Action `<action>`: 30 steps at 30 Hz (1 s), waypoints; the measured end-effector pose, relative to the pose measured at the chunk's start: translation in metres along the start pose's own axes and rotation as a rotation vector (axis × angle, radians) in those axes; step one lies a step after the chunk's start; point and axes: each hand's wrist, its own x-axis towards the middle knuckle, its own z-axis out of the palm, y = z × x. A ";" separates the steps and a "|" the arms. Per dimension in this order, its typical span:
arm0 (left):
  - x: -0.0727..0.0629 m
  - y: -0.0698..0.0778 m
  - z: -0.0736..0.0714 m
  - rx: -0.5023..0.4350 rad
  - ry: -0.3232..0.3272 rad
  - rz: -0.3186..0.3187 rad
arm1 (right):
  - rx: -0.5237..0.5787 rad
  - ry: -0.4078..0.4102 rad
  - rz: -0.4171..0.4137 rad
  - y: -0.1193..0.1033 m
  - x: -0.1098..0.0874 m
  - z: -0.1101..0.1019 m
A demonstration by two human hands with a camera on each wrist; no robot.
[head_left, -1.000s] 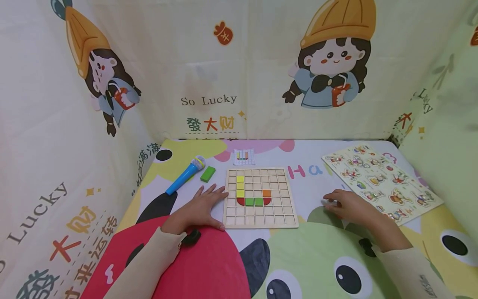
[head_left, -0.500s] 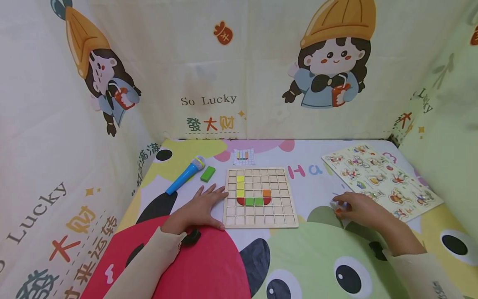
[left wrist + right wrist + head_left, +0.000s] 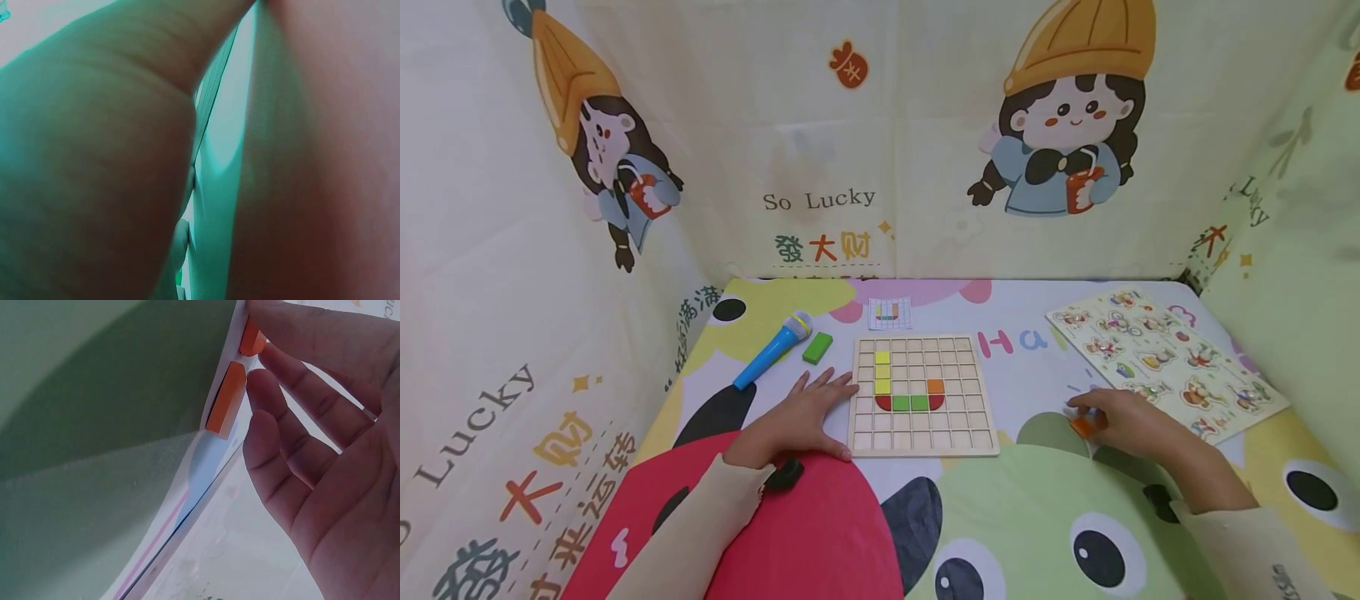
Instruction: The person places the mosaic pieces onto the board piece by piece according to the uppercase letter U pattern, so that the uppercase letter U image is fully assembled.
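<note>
A wooden grid board (image 3: pixel 955 443) lies on the table, bearing several yellow, red, green and orange pieces in a U-like pattern. My left hand (image 3: pixel 797 419) rests at the board's left edge, fingers spread and thumb by its near corner. To the right of the board, my right hand (image 3: pixel 1123 423) is low over the table. In the right wrist view its thumb and index finger pinch an orange block (image 3: pixel 252 339), while another orange block (image 3: pixel 226 400) lies beside the fingertips. The left wrist view is mostly filled by blurred skin.
Left of the board lie a green block (image 3: pixel 817 348) and a blue toy microphone (image 3: pixel 772 354). A small pattern card (image 3: pixel 890 314) is behind the board. On the right lies a picture puzzle board (image 3: pixel 1172 367), partly behind my right hand. Printed cloth walls stand around the table.
My right hand has shifted slightly right and toward me, and its fingers have drawn closer together. Orange now shows plainly by the fingertips. The left hand and grid board stay put.
</note>
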 end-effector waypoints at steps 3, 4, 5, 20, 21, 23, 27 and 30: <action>0.000 0.000 0.001 0.001 -0.002 0.003 | -0.001 -0.017 -0.002 0.000 0.001 0.001; 0.000 0.000 0.001 0.001 -0.001 0.003 | 0.002 -0.023 -0.002 0.000 0.001 0.001; 0.000 0.000 0.001 0.003 -0.002 0.002 | 0.003 -0.025 -0.001 0.000 0.001 0.001; 0.001 0.002 -0.002 0.007 -0.010 -0.009 | -0.034 -0.007 -0.004 0.000 0.001 0.002; 0.001 0.002 -0.002 0.007 -0.009 -0.009 | -0.037 -0.006 -0.006 0.000 0.001 0.002; 0.001 0.001 -0.002 0.007 -0.008 -0.008 | -0.037 -0.010 -0.006 0.000 0.001 0.002; 0.000 0.002 -0.001 0.004 -0.006 -0.010 | -0.039 -0.018 0.011 0.001 0.001 0.002; 0.000 0.002 -0.001 0.003 -0.005 -0.012 | -0.045 -0.004 0.003 0.002 0.000 0.003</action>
